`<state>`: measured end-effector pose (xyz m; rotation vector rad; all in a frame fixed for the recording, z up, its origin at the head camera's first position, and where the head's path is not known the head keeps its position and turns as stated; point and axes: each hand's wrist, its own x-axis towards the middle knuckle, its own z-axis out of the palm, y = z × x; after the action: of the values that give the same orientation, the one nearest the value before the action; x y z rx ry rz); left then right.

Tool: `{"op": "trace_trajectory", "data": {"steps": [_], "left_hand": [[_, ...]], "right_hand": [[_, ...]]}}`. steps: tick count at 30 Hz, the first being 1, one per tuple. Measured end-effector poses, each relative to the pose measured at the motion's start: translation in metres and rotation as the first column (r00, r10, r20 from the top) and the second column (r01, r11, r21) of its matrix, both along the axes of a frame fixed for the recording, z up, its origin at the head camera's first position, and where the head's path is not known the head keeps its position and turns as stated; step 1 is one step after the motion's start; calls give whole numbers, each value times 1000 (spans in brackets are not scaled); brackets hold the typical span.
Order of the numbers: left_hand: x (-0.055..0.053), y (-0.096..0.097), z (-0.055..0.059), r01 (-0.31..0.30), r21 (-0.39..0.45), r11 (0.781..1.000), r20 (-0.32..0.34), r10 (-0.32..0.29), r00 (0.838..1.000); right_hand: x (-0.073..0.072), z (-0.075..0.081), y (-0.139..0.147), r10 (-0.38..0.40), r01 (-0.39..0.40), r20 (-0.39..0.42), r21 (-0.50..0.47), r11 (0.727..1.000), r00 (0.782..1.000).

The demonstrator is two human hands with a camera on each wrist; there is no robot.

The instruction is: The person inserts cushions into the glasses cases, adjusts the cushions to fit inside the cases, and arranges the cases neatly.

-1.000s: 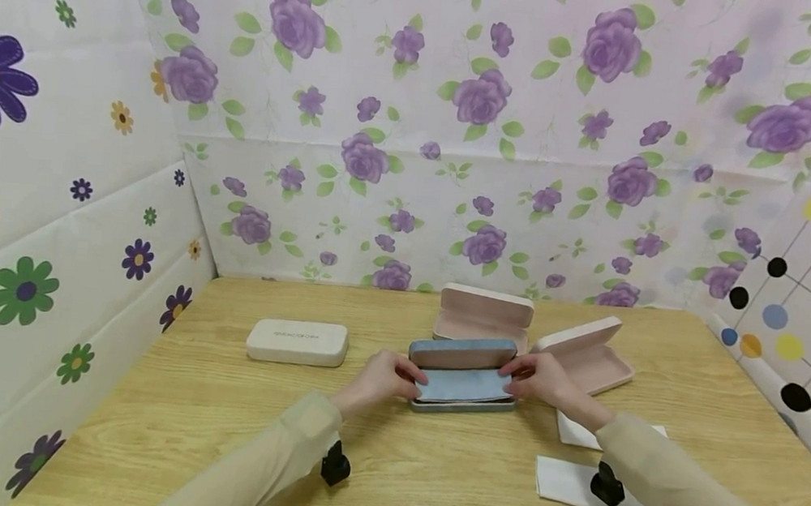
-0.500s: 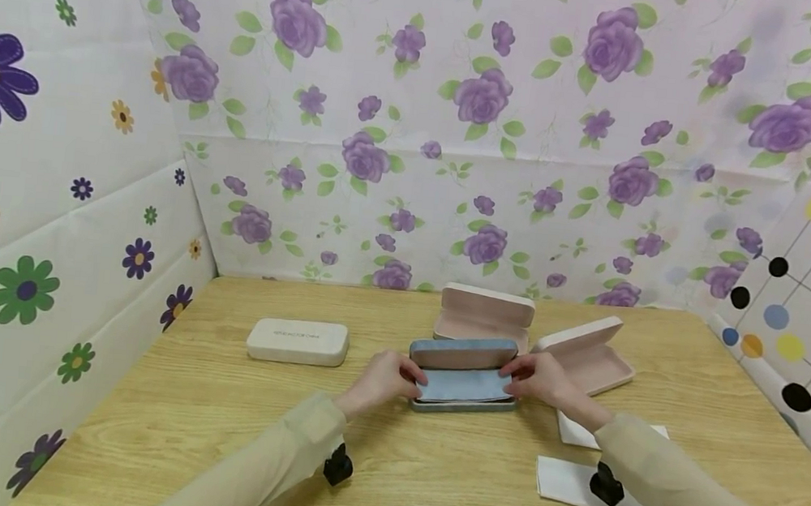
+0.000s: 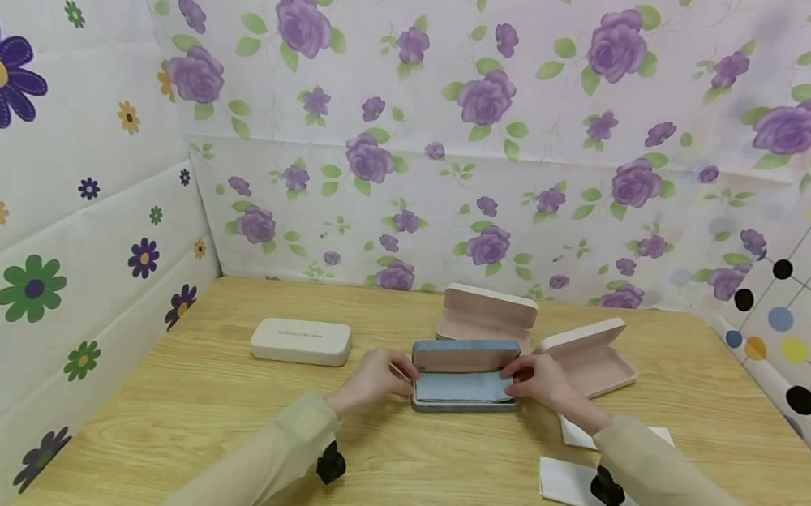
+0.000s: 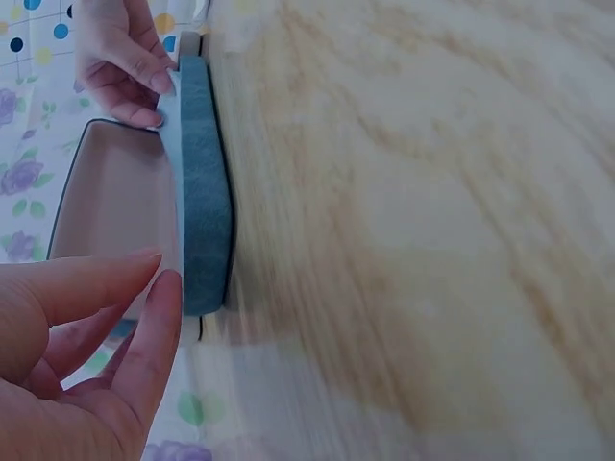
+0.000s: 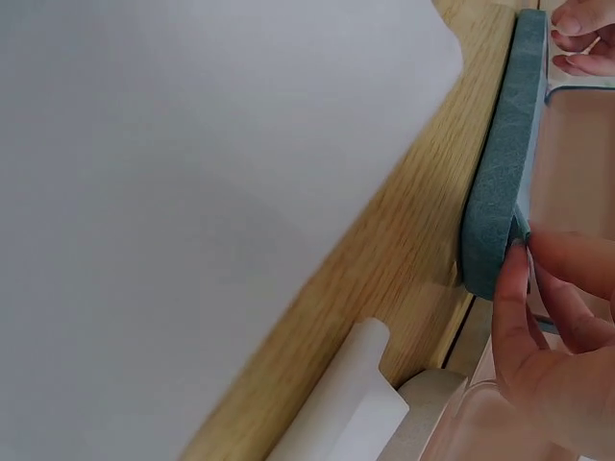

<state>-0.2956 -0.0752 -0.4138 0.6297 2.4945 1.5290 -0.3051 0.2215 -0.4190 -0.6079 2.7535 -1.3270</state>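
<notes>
- Head view: blue cloth [image 3: 462, 387] lies in the base of the blue case [image 3: 464, 408], lid [image 3: 466, 358] up, between left grip [image 3: 377, 376] and right grip [image 3: 540, 380].
- Left grip: at case's left end, thumb and finger tips narrow, nothing seen between them. Touching the rim or not, can't tell.
- Right grip: pinching cloth's right corner, a bit of edge turned up at the fingertips.
- Cloth, judged: light, soft, limp, not fragile; should crease or bunch if pushed. Best hold: end corners, one near each grip; light flat press for the middle.
- Case, judged: stiff shell, fairly light, textured skin, so little slip in the fingers; may slide on the counter [image 3: 412, 490]. Best hold: short end walls beside each grip, clear of the hinge side; lid could swing down.
- Around: pink-lined case [image 3: 596, 371] just right of right grip; rear case [image 3: 484, 330] beyond both grips; white case [image 3: 301, 342] left of left grip; white folded sheets [image 3: 570, 482] on right grip's near side.
</notes>
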Motion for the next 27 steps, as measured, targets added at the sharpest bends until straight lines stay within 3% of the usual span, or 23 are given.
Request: {"op": "trace_trajectory", "data": {"steps": [5,10,15,19,22,27], "left_hand": [[-1,-4,3,-27,65,998,54,24,998],[-2,-5,4,-98,101,990,79,91,993],[1,-2,5,-193,203,960,93,178,980],[4,0,2,-228,245,942,86,213,973],[6,3,-2,-263,241,934,94,247,964],[12,17,-7,-348,220,911,107,332,937]], "right_hand": [[2,-2,1,-47,46,-64,-18,999,997],[6,0,2,-88,85,-102,-30,996,991],[14,4,2,-132,132,-119,-9,991,984],[19,4,1,-170,174,-137,18,985,976],[20,4,-1,-195,197,-111,10,980,975],[23,2,-8,-209,210,27,-47,977,978]]}}
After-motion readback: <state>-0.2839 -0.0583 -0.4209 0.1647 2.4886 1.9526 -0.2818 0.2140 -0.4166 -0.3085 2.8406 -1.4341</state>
